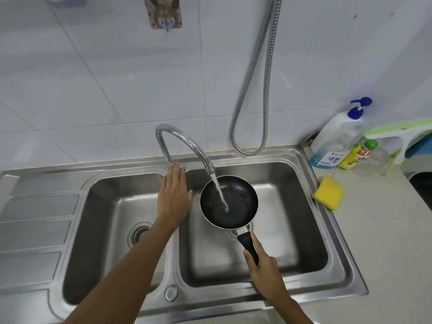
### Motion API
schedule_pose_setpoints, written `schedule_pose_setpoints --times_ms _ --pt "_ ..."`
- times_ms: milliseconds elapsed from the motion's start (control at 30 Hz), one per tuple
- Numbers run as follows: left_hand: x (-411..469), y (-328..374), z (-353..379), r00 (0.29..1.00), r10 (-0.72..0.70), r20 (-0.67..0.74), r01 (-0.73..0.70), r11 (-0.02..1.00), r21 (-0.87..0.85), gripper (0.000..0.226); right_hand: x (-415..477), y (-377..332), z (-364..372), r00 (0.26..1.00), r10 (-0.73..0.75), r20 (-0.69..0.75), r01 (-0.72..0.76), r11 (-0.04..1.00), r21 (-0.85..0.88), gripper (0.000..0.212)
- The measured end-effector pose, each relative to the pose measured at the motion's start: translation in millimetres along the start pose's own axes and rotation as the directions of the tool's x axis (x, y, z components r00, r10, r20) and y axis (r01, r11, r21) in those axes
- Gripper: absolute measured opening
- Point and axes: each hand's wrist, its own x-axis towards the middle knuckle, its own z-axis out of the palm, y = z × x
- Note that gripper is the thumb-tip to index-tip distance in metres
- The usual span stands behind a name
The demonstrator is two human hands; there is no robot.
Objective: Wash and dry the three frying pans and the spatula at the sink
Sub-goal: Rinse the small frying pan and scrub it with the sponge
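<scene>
one small black frying pan (230,203) is held over the right basin (292,230) of a steel double sink (236,155), clear of the basin floor. brown residue is seen on its inner surface near the far rim. the pan's black handle (248,243) is pointed toward the person and gripped by the right hand (265,275); the fingers (256,245) are curled round the handle, one finger laid along its side and the thumb on top.

a stream of water (219,192) is poured from the curved chrome tap (181,142) straight into the pan, landing near its middle.

the left hand (174,197) is reached out to the foot of the tap on the ridge between the two basins. its fingers (174,175) are kept straight and close together, palm down, nothing gripped; whether the tips are pressing a lever there cannot be told, as the spot is covered by the hand.

a round drain (139,233) is seen in the left basin (102,242), and a ribbed draining board (35,232) lies left of that.

on the counter (385,242) to the right, a yellow sponge (328,192) is set just beside the sink rim. behind it, a large pump bottle (336,136) with a blue top and a smaller yellow bottle (356,154) with a green cap are stood together near the tiled wall. a metal hose (256,94) is hung in a loop down the wall behind the tap.
</scene>
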Motion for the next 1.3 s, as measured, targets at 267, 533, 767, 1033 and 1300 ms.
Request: schedule_pose_setpoints --times_ms 267,533,767,1033,1300 --pt "1 3 5 1.0 -0.001 -0.008 0.001 1.0 -0.01 0.083 4 5 2 1.0 0.029 0.012 -0.029 1.0 -0.008 0.062" --pt "24 -2 4 1.0 0.018 -0.006 -0.018 1.0 0.002 0.084 3 13 3 1.0 0.026 0.016 -0.026 1.0 -0.002 0.062" --pt "49 -8 -1 0.994 0.103 -0.02 -0.103 0.994 0.037 0.092 -1 17 -1 0.999 0.046 0.019 -0.046 0.999 -0.013 0.061" --pt "79 -10 -4 0.982 0.188 -0.018 -0.186 0.979 0.081 0.088 -10 15 -9 0.996 0.068 0.054 -0.067 0.997 -0.027 0.067" --pt "92 -11 4 0.98 0.2 -0.007 -0.199 0.975 0.098 0.085 -16 17 -1 0.99 0.12 0.069 -0.123 0.992 0.029 0.083"
